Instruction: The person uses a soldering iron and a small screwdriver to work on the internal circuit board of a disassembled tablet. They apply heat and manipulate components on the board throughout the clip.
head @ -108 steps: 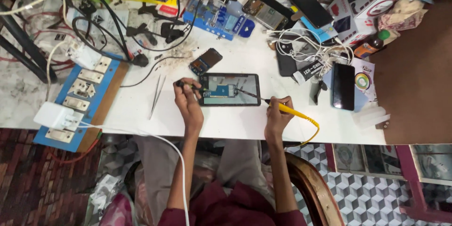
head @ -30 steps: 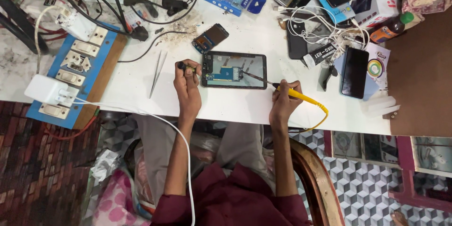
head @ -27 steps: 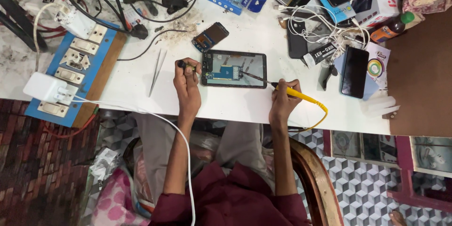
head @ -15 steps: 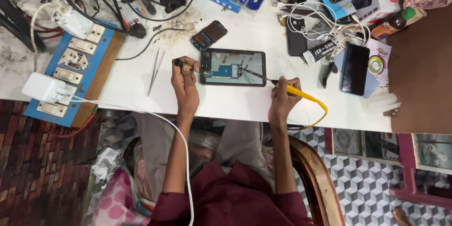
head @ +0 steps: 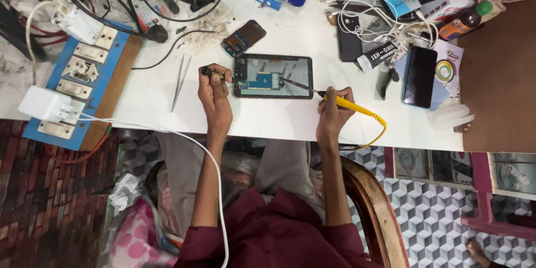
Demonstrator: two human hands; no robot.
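I see the opened tablet [head: 273,76] lying flat on the white worktop [head: 262,120], back cover off, a blue board showing inside, long side toward the person. Left hand [head: 215,92] is closed around a small dark-handled tool [head: 207,71] at the tablet's left edge — its tip seems to touch the edge there, too small for me to confirm. Right hand [head: 333,114] is closed in a pen grip on a yellow-handled soldering iron [head: 335,99]; the dark tip reaches into the tablet's right half, over the inner parts. The iron's yellow cord [head: 375,128] loops off the front edge of the worktop.

Around it: metal tweezers [head: 181,81] lie left of the left hand, apart from it. A small phone part [head: 243,37] with a brownish screen sits just above the tablet's top-left corner. A blue switchboard [head: 84,81] with sockets is at the far left, with a white adapter [head: 46,104] plugged in — its white cable [head: 184,139] runs down across the lap. A black phone [head: 419,76] lies face down right of the tablet, well apart. Tangled white cables [head: 385,22] and boxes crowd the top right. A brown bottle with a green cap [head: 466,19] lies near the right edge.
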